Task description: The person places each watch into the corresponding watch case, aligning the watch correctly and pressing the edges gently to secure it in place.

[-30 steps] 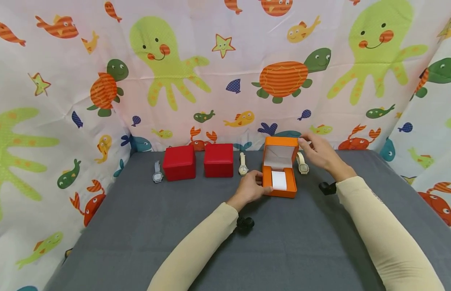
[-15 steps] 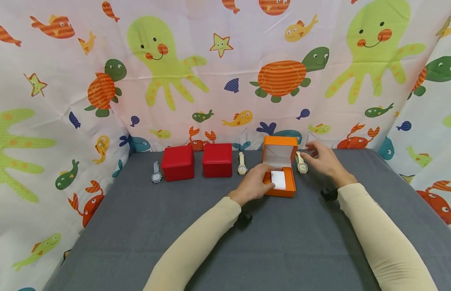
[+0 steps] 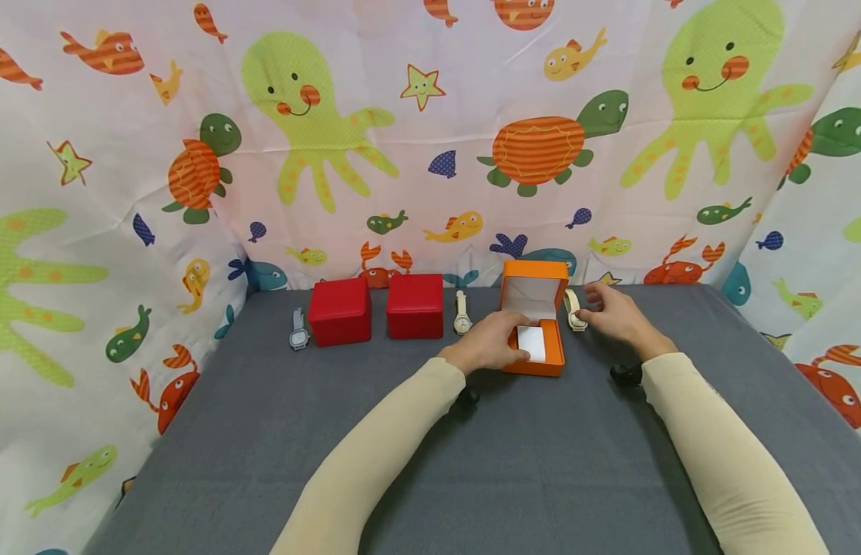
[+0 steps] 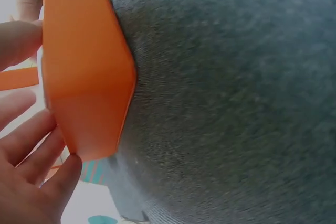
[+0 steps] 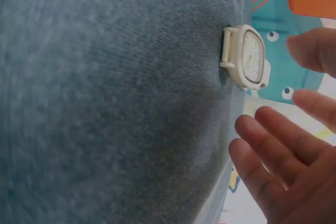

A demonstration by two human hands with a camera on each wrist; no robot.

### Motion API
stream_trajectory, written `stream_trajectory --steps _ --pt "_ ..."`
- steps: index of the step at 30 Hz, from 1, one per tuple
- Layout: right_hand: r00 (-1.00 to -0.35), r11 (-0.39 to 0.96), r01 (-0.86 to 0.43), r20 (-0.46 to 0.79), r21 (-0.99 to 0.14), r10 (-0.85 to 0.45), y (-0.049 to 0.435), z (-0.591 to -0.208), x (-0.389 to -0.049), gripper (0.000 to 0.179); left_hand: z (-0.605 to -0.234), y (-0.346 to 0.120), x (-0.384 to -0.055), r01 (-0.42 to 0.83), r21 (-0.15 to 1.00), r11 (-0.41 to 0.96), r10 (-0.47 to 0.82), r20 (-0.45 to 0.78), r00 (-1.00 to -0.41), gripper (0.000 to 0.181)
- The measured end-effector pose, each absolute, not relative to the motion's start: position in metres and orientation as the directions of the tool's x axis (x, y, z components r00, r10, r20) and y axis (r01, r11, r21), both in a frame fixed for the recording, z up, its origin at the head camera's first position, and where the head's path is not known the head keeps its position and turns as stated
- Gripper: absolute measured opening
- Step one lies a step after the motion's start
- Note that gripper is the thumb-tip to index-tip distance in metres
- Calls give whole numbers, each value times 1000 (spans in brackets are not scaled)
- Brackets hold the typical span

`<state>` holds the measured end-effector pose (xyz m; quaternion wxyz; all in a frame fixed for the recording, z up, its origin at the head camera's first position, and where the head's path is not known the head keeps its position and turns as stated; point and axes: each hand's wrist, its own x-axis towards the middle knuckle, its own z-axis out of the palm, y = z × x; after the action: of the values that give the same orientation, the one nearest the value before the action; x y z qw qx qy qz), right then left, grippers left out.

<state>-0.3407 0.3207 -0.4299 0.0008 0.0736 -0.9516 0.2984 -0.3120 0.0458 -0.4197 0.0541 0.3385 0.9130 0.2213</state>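
Observation:
My left hand point(image 3: 491, 341) reaches over the left side of an orange watch box point(image 3: 553, 364), which stands with its lid raised. Its thumb and index finger lie at the two ends of the white watch cushion point(image 3: 532, 344) inside; I cannot tell whether they pinch it. In the left wrist view the thumb point(image 4: 18, 43) and fingers are spread along the box point(image 4: 89, 61). My right hand point(image 3: 620, 317) is beside a cream watch point(image 3: 574, 312), right of the box. In the right wrist view its fingers are apart, near the watch point(image 5: 249, 59).
Two closed red boxes point(image 3: 341, 311) point(image 3: 415, 307) stand to the left on the grey cloth point(image 3: 402, 439). A cream watch point(image 3: 462, 313) lies between them and the orange box, and a silver watch point(image 3: 299, 330) at the far left. A printed sea-animal curtain point(image 3: 430, 185) rises behind.
My right hand has come off the raised lid and moved down beside the cream watch. My left hand has shifted from the box's left side onto the cushion area.

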Motion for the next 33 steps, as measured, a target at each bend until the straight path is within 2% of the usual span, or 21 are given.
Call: stream_trajectory --steps 7,19,27,33 --pt "-987 828 -146 28 -541 -155 319 -435 -341 53 -415 47 -318 575 471 670 654 -8 -756 61" --pt "-987 819 -131 -3 -558 -160 315 -436 -343 44 -409 52 -322 579 388 718 651 -79 -755 62" --pt "-987 824 -140 16 -548 -157 315 -436 -342 37 -411 52 -322 619 325 715 672 -76 -736 60" --pt "-988 808 -141 27 -571 -153 314 -438 -342 36 -407 54 -323 578 346 739 640 -90 -763 64"
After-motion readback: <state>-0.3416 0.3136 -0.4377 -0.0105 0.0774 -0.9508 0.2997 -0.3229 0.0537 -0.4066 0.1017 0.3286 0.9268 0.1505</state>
